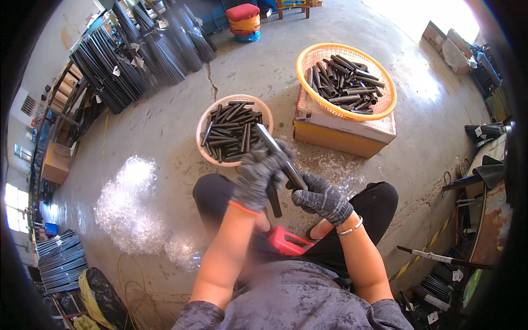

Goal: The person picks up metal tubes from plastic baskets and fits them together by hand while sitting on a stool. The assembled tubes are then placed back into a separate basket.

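Note:
Both my hands wear grey knit gloves and meet in front of my knees. A dark tube with a shiny upper face slants between them. My right hand is closed around its lower end. My left hand, somewhat blurred, is closed against the tube's middle. Below the left palm a second short black tube sticks out downward, apparently in the same hand; its upper part is hidden. Just beyond stands a pale pink basket of short black tubes. An orange basket of similar tubes rests farther right.
The orange basket sits on a cardboard box. Clear plastic scraps lie heaped at left. A pink plastic object is between my legs. Long black rods stand at far left, a padded stool at the back, and a workbench at right.

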`<act>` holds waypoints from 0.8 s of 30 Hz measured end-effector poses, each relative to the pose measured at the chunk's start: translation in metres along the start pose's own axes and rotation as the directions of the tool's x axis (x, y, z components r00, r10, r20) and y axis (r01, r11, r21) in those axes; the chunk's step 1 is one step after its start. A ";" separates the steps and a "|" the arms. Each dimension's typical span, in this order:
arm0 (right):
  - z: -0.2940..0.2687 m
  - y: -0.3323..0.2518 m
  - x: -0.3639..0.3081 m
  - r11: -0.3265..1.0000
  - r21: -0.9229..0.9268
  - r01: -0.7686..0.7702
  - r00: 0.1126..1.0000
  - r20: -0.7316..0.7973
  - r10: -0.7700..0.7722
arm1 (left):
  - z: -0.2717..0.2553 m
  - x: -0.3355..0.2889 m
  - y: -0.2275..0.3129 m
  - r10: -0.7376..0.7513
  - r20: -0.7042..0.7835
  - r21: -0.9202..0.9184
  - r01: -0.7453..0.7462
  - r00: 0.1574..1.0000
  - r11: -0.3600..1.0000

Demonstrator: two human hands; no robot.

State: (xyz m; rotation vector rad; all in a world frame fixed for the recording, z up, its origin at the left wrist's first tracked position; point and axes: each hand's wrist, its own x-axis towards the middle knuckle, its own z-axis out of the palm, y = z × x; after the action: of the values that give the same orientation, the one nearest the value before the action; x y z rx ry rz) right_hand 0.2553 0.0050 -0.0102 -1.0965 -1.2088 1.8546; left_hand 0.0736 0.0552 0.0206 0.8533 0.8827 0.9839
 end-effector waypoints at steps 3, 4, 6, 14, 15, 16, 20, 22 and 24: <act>-0.023 0.026 -0.004 0.960 -0.211 0.182 0.977 -0.075 -0.201 | -0.018 0.004 0.015 0.098 -0.260 -0.228 -0.160 0.961 0.960; -0.032 0.030 -0.007 0.947 -0.290 0.136 0.982 -0.087 -0.168 | -0.029 0.007 0.013 0.134 -0.271 -0.259 -0.206 0.953 0.944; -0.046 0.036 -0.014 0.884 -0.428 0.188 0.954 -0.134 -0.268 | -0.028 -0.003 0.021 0.135 -0.304 -0.210 -0.205 0.943 0.956; -0.289 0.078 -0.057 0.498 -0.766 -0.405 0.564 -0.639 -0.524 | -0.086 -0.011 0.036 0.336 -0.436 -0.232 -0.465 0.835 0.854; -0.290 0.061 -0.061 0.764 -0.537 -0.359 0.467 -0.812 -0.351 | -0.083 -0.013 0.036 0.320 -0.434 -0.247 -0.453 0.842 0.857; -0.252 0.039 -0.054 0.491 -0.704 -0.514 0.538 -0.710 -0.454 | -0.083 -0.014 0.030 0.336 -0.405 -0.239 -0.453 0.850 0.859; -0.166 0.004 -0.019 0.408 -0.896 -0.177 0.651 -0.418 -0.634 | -0.066 -0.014 0.024 0.279 -0.370 -0.284 -0.394 0.886 0.874; -0.082 -0.023 0.006 0.897 -0.248 0.365 0.812 -0.386 -0.437 | -0.057 -0.016 0.020 0.238 -0.347 -0.304 -0.349 0.907 0.887; -0.010 -0.041 0.013 0.941 0.008 0.340 0.937 -0.090 -0.337 | -0.045 -0.017 0.019 0.204 -0.309 -0.328 -0.305 0.929 0.894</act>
State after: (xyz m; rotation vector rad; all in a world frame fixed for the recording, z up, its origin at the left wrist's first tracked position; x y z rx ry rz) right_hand 0.2619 0.0343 0.0225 -0.8820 -1.2341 1.5381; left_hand 0.0218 0.0543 0.0241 0.5234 0.7833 1.4739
